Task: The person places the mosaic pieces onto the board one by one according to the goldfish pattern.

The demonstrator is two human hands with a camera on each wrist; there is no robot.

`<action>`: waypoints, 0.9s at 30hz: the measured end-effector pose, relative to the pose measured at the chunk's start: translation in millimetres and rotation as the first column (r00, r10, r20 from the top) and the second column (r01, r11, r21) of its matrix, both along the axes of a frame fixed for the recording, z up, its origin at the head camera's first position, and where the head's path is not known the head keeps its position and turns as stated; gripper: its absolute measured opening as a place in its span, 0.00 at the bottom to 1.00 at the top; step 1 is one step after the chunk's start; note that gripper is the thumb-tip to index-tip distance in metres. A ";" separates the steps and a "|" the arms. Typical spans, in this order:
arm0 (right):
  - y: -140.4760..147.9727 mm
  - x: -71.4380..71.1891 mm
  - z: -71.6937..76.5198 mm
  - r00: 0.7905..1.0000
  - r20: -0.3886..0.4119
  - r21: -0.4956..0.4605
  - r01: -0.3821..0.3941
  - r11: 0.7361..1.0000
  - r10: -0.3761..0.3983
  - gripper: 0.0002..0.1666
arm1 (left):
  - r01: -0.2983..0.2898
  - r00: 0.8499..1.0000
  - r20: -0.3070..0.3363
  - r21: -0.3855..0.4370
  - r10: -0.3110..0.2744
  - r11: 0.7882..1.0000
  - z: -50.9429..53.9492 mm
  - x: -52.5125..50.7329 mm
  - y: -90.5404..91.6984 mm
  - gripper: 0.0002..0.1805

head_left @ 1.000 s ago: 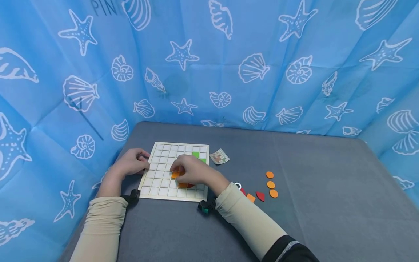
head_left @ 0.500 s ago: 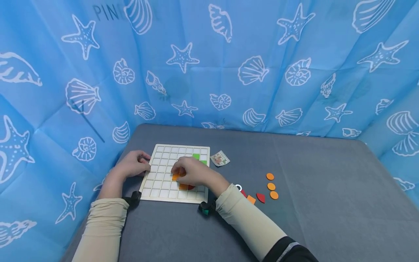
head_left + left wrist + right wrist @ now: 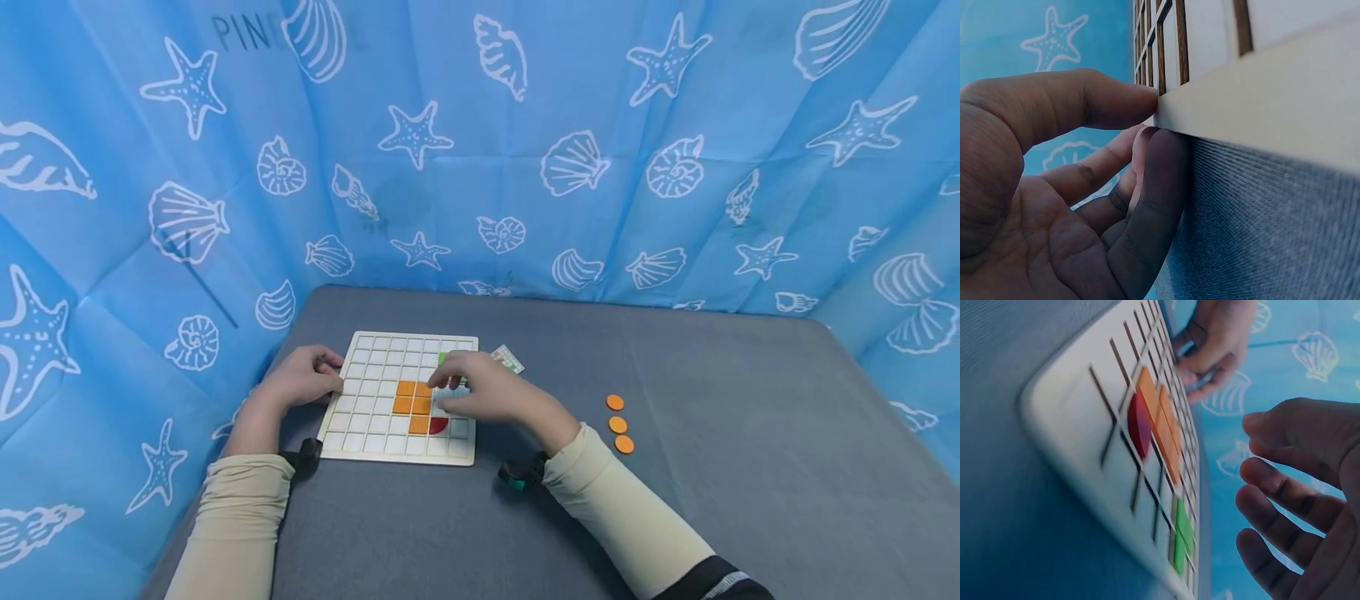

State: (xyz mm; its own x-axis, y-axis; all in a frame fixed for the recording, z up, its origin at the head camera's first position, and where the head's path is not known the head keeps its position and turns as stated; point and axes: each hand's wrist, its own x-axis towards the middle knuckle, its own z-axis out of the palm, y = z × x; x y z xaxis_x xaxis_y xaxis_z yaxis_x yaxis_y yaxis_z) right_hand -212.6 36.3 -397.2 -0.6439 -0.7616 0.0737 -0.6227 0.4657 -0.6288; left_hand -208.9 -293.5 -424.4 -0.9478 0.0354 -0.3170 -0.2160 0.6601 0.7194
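A white grid board (image 3: 397, 459) with a pale wooden frame lies on the table. My left hand (image 3: 306, 375) pinches its left edge; the left wrist view has the thumb (image 3: 1116, 103) against the frame and a finger (image 3: 1163, 169) below. Over the board's right part hovers my right hand (image 3: 487, 387), fingers loosely bent, nothing between them. Several orange square tiles (image 3: 402, 405) sit together in the cells, beside a red rounded tile (image 3: 438, 426). Green tiles (image 3: 1183, 537) show in the right wrist view; in the head view my right hand partly covers them.
A small patterned card (image 3: 508, 358) lies right of the board, partly behind my right hand. Three orange discs (image 3: 618, 425) form a line farther right on the grey table (image 3: 750, 433). A blue shell-print curtain (image 3: 450, 192) hangs behind.
My right hand has lifted off the orange tiles and moved right, uncovering them. Its forearm now hides the loose red, orange and white pieces. The left hand stays at the board's edge.
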 end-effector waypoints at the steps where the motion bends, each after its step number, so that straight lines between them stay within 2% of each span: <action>1: 7.3 1.0 1.8 1.000 0.008 -0.006 0.010 1.000 -0.010 0.15 | 0.001 1.000 0.001 0.001 -0.001 1.000 -0.3 0.1 -0.3 0.29; 7: 54.8 7.7 5.7 0.995 0.014 -0.037 0.103 0.994 -0.103 0.14 | 0.003 1.000 -0.008 0.010 -0.003 1.000 -1.5 -0.5 -0.5 0.29; 12: 95.9 20.4 6.3 0.987 0.020 -0.036 0.159 0.987 -0.158 0.13 | 0.006 1.000 -0.013 0.019 -0.006 1.000 -2.9 -0.2 0.0 0.28; 20: 148.5 39.4 -12.9 0.981 0.002 -0.057 0.195 0.979 -0.195 0.12 | 0.012 1.000 -0.010 0.015 -0.012 1.000 -3.5 -0.2 2.6 0.28; 27: 171.2 54.1 -23.9 0.979 0.000 -0.011 0.203 0.979 -0.203 0.11 | 0.007 1.000 -0.007 0.013 -0.007 1.000 -1.5 1.2 1.4 0.28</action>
State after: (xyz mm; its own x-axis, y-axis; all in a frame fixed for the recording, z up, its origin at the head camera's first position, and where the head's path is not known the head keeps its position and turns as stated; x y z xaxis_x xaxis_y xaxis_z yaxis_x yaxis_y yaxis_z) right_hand -158.5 207.5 -421.1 -0.7851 -0.6139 0.0824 -0.5165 0.5755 -0.6340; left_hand -207.7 -292.1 -426.0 -0.9496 0.0465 -0.3099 -0.2062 0.6519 0.7297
